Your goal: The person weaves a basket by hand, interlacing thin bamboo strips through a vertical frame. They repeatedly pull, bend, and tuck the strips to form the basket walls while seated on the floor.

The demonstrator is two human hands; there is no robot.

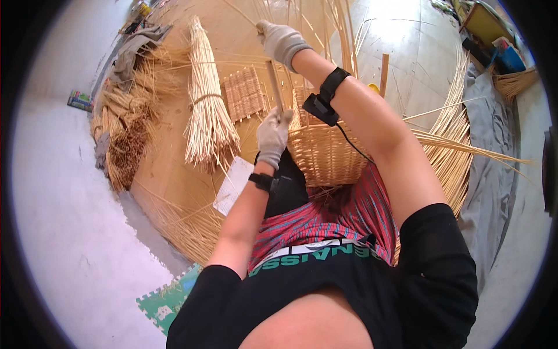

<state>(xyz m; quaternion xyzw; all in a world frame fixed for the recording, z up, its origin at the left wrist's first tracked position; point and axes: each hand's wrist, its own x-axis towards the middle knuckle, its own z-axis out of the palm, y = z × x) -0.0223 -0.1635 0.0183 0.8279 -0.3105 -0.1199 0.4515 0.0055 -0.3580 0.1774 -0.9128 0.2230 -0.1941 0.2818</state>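
Observation:
A partly woven wicker basket sits between my legs, with long loose strands rising from its far side. My left hand, in a pale work glove, is closed around the lower part of a wooden stake at the basket's left corner. Farther out, my right hand, gloved too, is raised above the basket with its fingers pinched on a thin cane strand that runs up and left. A second wooden stake stands at the basket's right side, partly behind my right forearm.
A tied bundle of pale canes lies left of a small woven panel. Darker bundles are heaped along the left wall. Long canes spread at the right beside grey cloth. A white sheet lies near my left forearm.

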